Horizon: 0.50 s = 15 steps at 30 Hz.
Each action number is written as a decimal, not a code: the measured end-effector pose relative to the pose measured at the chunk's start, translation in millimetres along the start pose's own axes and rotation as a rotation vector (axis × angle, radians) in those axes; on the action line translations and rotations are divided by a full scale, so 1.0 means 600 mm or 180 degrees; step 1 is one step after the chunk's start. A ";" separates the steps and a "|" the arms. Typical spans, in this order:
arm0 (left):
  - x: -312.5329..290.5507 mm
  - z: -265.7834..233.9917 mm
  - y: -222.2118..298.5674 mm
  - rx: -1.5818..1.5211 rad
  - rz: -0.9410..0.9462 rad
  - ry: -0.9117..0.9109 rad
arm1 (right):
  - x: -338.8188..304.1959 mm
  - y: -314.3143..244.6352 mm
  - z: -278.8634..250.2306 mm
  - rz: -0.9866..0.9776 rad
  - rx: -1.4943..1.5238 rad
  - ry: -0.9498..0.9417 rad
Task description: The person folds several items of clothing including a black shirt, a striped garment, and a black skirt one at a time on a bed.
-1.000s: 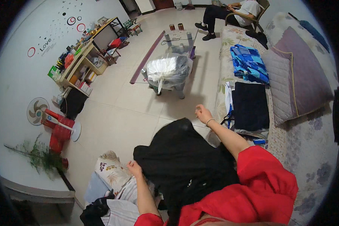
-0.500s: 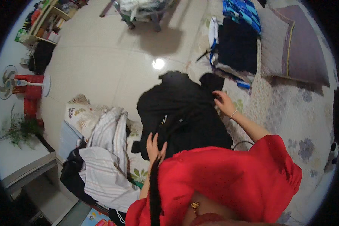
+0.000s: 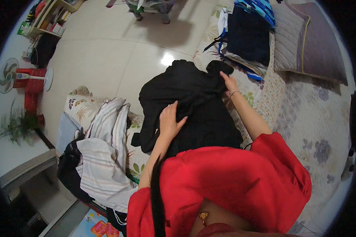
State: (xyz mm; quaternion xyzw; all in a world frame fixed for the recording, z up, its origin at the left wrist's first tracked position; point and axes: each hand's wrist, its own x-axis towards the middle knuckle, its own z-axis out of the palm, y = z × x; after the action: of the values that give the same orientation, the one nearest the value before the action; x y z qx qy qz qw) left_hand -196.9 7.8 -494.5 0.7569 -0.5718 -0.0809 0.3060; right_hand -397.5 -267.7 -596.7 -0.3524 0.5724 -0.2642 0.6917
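A rumpled black garment (image 3: pixel 203 122), which looks like a long-sleeved top, lies spread in front of me, its near edge against my red clothing. My left hand (image 3: pixel 171 121) rests palm down on its middle, fingers stretched out and thumb apart. At the garment's far right, my right hand (image 3: pixel 230 83) has its fingers closed on the cloth beside a bunched part that looks like a sleeve end. The palm side of the right hand is partly hidden.
Striped white cloth (image 3: pixel 103 166) is heaped at my left, beside a white cabinet (image 3: pixel 25 158). Folded dark clothes (image 3: pixel 248 37) lie at the far right next to a grey cushion (image 3: pixel 324 47). A fan (image 3: pixel 12 75) stands far left; a stool (image 3: pixel 152 8) is beyond the garment.
My left hand has moved forward and right, onto the garment's middle. My right hand has moved slightly forward and closed on the cloth; the garment's far right part has shifted away from me.
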 end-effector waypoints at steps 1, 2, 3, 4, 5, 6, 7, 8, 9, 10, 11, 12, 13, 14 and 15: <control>0.012 0.012 0.006 -0.0183 -0.0233 -0.0361 | -0.005 -0.024 0.004 0.0179 0.0601 -0.0138; 0.021 0.019 0.008 -0.0364 -0.0478 -0.0716 | 0.003 -0.040 -0.005 0.0181 0.0580 -0.0160; 0.019 0.033 -0.003 -0.0498 -0.0120 -0.0569 | 0.014 -0.058 -0.019 -0.0190 0.0806 -0.0154; 0.023 0.022 0.012 -0.0514 -0.0141 -0.0560 | 0.019 -0.073 -0.033 -0.0559 0.1029 -0.0118; 0.032 -0.005 0.039 -0.0380 0.0145 -0.0670 | -0.020 -0.112 -0.018 -0.0841 0.1159 0.0103; 0.040 -0.027 0.063 -0.0239 0.0438 -0.0777 | -0.074 -0.166 0.001 -0.1129 0.1294 0.0322; 0.043 -0.032 0.080 -0.0351 0.0714 -0.0591 | -0.098 -0.199 -0.009 -0.1413 0.1428 0.0315; 0.045 -0.039 0.092 -0.0358 0.0696 -0.0588 | -0.105 -0.217 -0.024 -0.1692 0.1562 0.0294; 0.046 -0.046 0.102 -0.0198 0.0866 -0.0335 | -0.093 -0.218 -0.066 -0.1889 0.1724 -0.0030; 0.042 -0.051 0.107 -0.0018 0.1015 -0.0070 | -0.099 -0.229 -0.076 -0.2068 0.1885 -0.0384; 0.041 -0.047 0.105 -0.0007 0.0979 -0.0060 | -0.094 -0.238 -0.074 -0.1936 0.1879 0.0225; 0.040 -0.039 0.099 -0.0020 0.0913 -0.0036 | -0.093 -0.234 -0.068 -0.1915 0.1867 0.0199; 0.039 -0.029 0.094 -0.0048 0.0867 -0.0006 | -0.095 -0.234 -0.063 -0.1599 0.1740 0.0482; 0.030 -0.020 0.093 -0.0053 0.0860 0.0005 | -0.097 -0.235 -0.062 -0.1285 0.1611 0.0766; 0.016 -0.011 0.096 -0.0183 0.0730 -0.0367 | -0.083 -0.212 -0.078 -0.1192 0.1514 0.0308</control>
State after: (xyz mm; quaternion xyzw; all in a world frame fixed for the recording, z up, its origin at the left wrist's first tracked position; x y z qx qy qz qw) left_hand -237.4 -7.8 -455.0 0.6716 -0.6686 -0.1051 0.3015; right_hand -448.5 -316.0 -470.4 -0.2670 0.4518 -0.5302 0.6659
